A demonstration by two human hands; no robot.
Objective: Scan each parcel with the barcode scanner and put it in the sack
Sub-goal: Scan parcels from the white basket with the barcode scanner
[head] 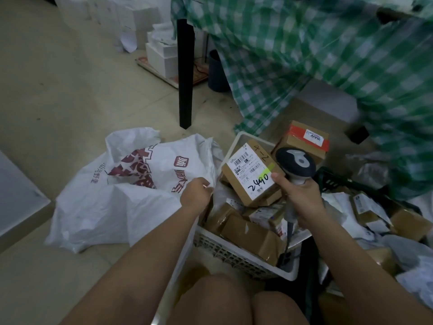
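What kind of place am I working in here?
Likely a small parcel sorting spot: a white basket of labelled parcels, a courier sack on the floor, a barcode scanner in the right hand.

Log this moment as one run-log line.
left hand: grips sack edge | right hand: holds barcode scanner | top parcel: in white basket, label up | phase: sack being readied

White sack (98, 207), red print; green-checked cloth (328, 55); brown parcels (248, 235).
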